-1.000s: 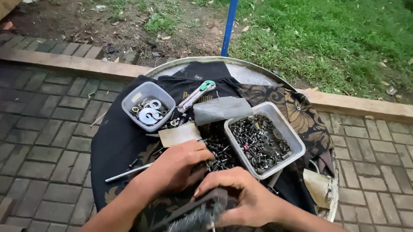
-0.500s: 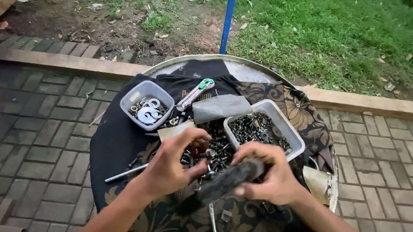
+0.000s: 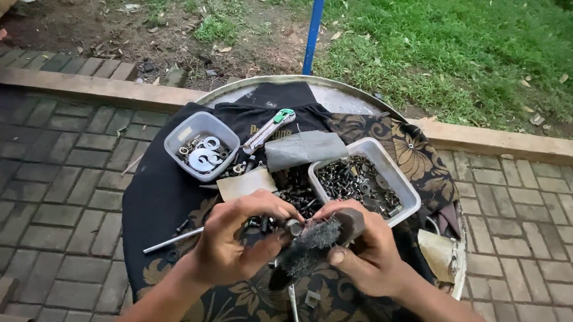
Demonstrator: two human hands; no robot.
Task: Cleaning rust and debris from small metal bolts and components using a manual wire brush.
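**Op_A:** Two hands in the head view, both busy over the round table. From my seat the left hand has its fingers curled in, thumb and fingertips pinched on a small metal part right at the brush. Can't tell if it's a nut or a bolt end, too small.

**Op_B:** And the right?

**Op_A:** The right hand is wrapped around the wire brush, thumb on the near side, fingers clamped over the far end. Bristles point toward the left hand and touch that metal part. So the brush sits in the near middle of the table, held up off the patterned cloth.

**Op_B:** What's around them?

**Op_A:** Just beyond the right hand there's a white rectangular tray full of dark screws and bolts. Far left is a smaller clear tub with washers and rings in it. Between them a grey folded cloth, and past that a utility knife with a green end, lying slantwise on a black cloth. Loose hardware is piled between the tubs. A thin metal rod lies left of the left hand. Blue pole stands at the far edge, grass behind, brick paving either side.
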